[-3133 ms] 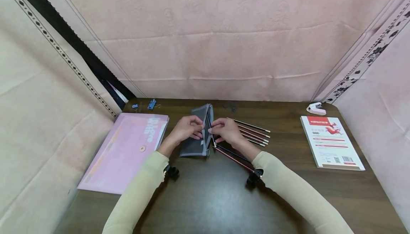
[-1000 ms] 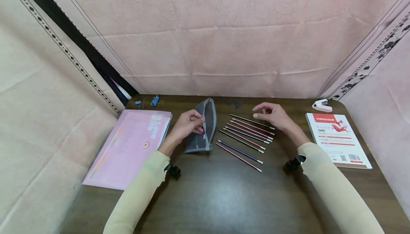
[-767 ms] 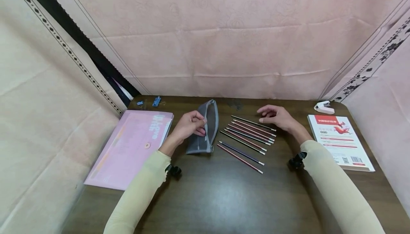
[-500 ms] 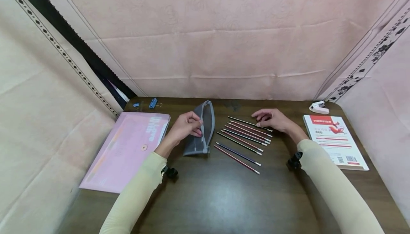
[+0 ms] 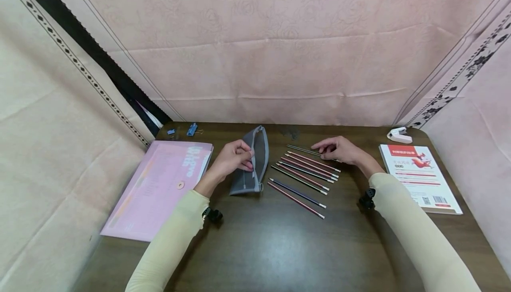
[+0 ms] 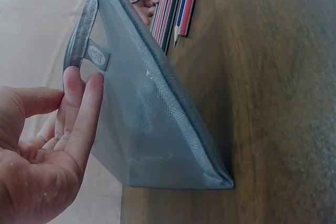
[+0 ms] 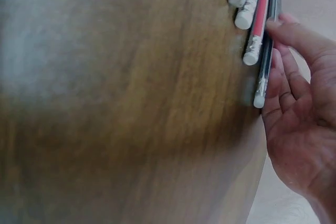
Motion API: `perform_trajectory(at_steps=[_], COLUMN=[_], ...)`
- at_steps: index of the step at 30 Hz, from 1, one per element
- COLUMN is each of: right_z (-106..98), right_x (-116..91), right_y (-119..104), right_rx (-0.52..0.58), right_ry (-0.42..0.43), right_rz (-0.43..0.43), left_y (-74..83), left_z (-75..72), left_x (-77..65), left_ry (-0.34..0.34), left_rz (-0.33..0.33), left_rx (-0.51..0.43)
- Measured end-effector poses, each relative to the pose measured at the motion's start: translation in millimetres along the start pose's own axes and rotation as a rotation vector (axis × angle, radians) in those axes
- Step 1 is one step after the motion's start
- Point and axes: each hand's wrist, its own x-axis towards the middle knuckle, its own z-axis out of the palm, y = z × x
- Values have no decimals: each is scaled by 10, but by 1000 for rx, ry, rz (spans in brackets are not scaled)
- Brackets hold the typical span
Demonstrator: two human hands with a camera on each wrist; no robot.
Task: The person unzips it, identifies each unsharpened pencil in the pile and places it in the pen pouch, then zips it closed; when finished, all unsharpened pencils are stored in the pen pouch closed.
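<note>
A grey mesh zip pencil case (image 5: 244,183) stands on the table with its mouth gaping to the right. My left hand (image 5: 234,158) pinches the zipped edge of its mouth between thumb and fingers; the left wrist view shows the left hand (image 6: 58,145) at that edge, beside a small label (image 6: 97,55). My right hand (image 5: 339,150) pinches the farthest pencil, a dark one (image 5: 297,148) with a white eraser end, at about its middle. In the right wrist view the thumb of the right hand (image 7: 299,87) lies against this dark pencil (image 7: 266,61).
Several red and dark pencils (image 5: 307,167) lie side by side right of the case, with a blue pencil (image 5: 297,192) and a red one (image 5: 295,200) nearer. A pink folder (image 5: 159,190) lies left; a book (image 5: 421,179) and white stapler (image 5: 399,135) right. Blue binder clips (image 5: 192,129) lie behind.
My right hand has left the case's mouth, moved right to the pencils and come down onto the farthest dark one, now pinching it. The left hand has stayed on the case.
</note>
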Motion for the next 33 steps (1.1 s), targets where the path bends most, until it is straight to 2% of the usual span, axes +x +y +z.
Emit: perform_trajectory(at_steps=[7,18,24,33], right_z=[-2,42,71,82], right_x=[12,34,54,10], right_y=[-47,-122,-124,-120], right_rx=[-15,-127,-195,-152], right_ry=[4,44,84,73], right_rz=[30,122,131,120], left_y=[-20,-36,-42,-39], left_z=[-1,-12,-14,-14], left_x=[-3,-12,-3,-11], left_ry=[5,-5,-16,-8], left_rz=[12,-1,9,15], left_rx=[-23,-37,-45,-23])
